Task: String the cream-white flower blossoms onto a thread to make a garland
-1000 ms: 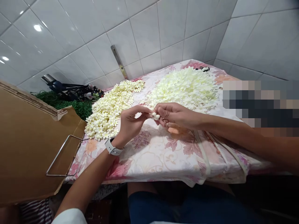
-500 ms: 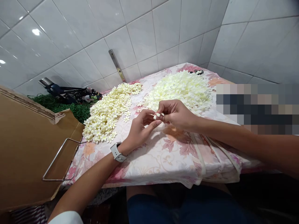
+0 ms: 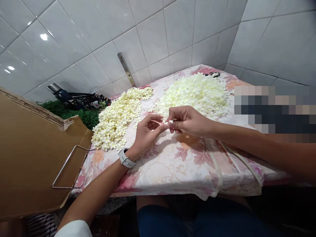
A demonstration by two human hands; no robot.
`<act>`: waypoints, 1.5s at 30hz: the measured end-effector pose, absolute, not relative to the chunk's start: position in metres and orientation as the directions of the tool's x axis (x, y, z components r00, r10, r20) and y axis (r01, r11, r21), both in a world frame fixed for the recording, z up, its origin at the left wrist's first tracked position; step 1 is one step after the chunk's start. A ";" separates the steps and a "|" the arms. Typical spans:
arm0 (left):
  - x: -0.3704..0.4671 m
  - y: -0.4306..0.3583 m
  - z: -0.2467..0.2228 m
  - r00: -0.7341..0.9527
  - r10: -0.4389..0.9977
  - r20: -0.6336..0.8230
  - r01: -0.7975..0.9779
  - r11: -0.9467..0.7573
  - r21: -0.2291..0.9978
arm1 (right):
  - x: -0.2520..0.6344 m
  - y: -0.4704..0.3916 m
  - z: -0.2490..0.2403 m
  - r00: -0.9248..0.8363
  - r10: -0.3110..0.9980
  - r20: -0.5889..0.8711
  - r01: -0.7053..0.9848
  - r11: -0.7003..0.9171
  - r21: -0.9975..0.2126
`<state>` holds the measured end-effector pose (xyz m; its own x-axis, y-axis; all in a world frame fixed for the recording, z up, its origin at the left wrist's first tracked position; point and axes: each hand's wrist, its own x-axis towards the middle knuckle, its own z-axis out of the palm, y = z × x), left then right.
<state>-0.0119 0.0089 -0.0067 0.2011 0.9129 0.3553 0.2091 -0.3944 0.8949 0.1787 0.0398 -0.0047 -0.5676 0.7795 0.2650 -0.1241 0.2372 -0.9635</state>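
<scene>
My right hand pinches a small white flower between thumb and fingertips, above the front middle of the table. My left hand, with a pale watch on its wrist, meets it from the left. Its thumb and a fingertip close on the flower's edge, while its other fingers stay curved. Most of the flower is covered by the fingers. Behind my right hand lies a large heap of whitish petal flowers. A heap of smaller cream flowers lies to the left.
Under everything is a floral tablecloth. At the left stand a cardboard box and a bent wire frame. Green stringy material and a dark folded umbrella lie behind it. A metal strip leans on the tiled wall.
My left thumb and fingers have come in to the flower at my right fingertips. The whole view has shifted slightly, with the table and heaps now a little further right.
</scene>
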 end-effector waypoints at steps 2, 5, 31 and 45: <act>-0.011 0.007 -0.008 0.264 0.901 0.343 0.237 -0.406 0.883 | 0.177 0.037 -0.005 -0.524 0.797 0.300 -0.129 0.274 -0.953; -0.011 0.004 -0.006 0.277 0.904 0.327 0.289 -0.403 0.869 | 0.178 0.038 -0.003 -0.539 0.798 0.271 -0.102 0.257 -0.961; -0.006 0.003 0.001 0.203 0.979 0.011 -0.006 -0.010 1.000 | 0.175 0.045 -0.008 -0.439 0.863 0.251 -0.043 0.259 -0.965; -0.005 0.002 0.008 0.220 0.968 -0.122 -0.076 0.142 0.987 | 0.174 0.039 -0.012 -0.422 0.786 0.452 0.110 0.539 -0.835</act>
<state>-0.0055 0.0018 0.0076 0.2198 0.9679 -0.1219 -0.0759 0.1416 0.9870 0.1744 0.0385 -0.0123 -0.4224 0.7859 0.4516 0.1100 0.5390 -0.8351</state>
